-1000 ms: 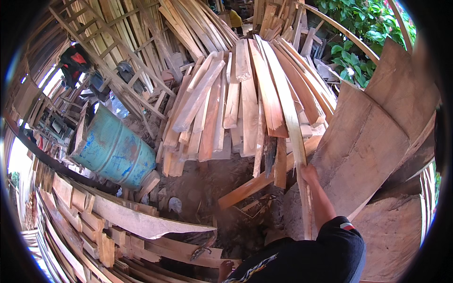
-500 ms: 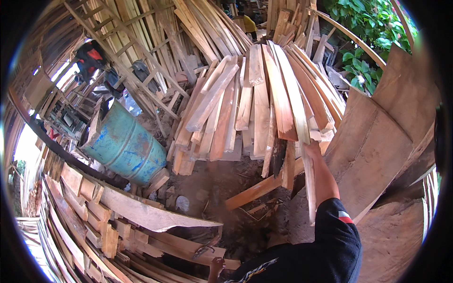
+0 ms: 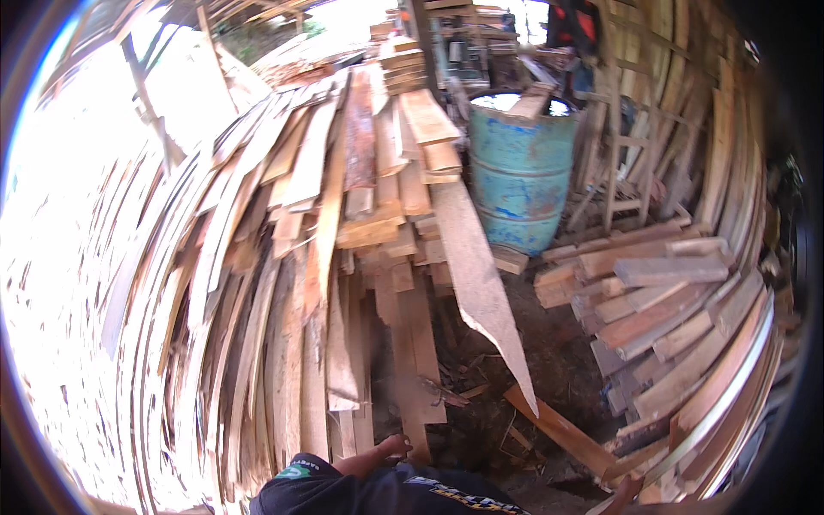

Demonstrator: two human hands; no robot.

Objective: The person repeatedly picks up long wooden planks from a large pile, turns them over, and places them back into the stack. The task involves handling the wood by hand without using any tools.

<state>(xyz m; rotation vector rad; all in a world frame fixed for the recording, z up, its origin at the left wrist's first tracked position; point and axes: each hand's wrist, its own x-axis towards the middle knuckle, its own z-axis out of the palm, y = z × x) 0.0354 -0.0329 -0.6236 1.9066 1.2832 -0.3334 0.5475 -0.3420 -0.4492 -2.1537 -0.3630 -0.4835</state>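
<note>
Since a second ago my view has swung round: one dented blue metal drum now stands upper right, not left, and the plank I gripped is gone from my right hand.

One hand shows at the bottom edge, left I think, fingers curled at the foot of an upright pale narrow board; whether it grips I cannot tell. One long pointed plank slants beside it. Two board stacks flank the dirt gap.

plank stack left, barrel behind, board pile right
</note>
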